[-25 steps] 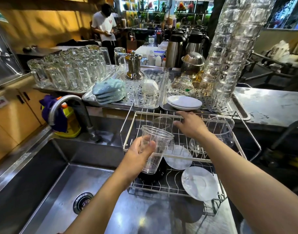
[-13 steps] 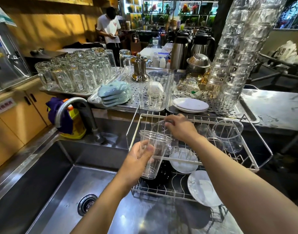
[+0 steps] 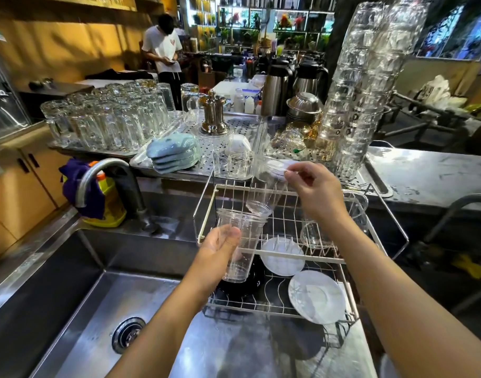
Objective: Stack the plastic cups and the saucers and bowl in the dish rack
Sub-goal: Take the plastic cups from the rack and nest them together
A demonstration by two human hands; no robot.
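My left hand [image 3: 220, 248] grips a clear plastic cup [image 3: 238, 246] upright over the near left of the white wire dish rack [image 3: 296, 255]. My right hand [image 3: 314, 195] pinches the rim of a second clear plastic cup [image 3: 266, 192], tilted, its base just at the mouth of the first cup. Two white saucers lie in the rack, one in the middle [image 3: 283, 256] and one at the near right [image 3: 317, 296]. A dark bowl [image 3: 240, 286] sits under the held cup. Two more clear cups [image 3: 355, 211] stand in the rack's right side, partly behind my right arm.
A steel sink [image 3: 102, 309] with a curved tap [image 3: 105, 173] lies to the left. Behind the rack, perforated trays hold glasses [image 3: 111, 124], blue dishes [image 3: 175, 152] and a tall stack of glasses [image 3: 362, 85]. A person [image 3: 164, 53] stands at the back.
My right hand has lifted a second plastic cup out of the rack and brought it up over the cup in my left hand. The left hand has barely moved.
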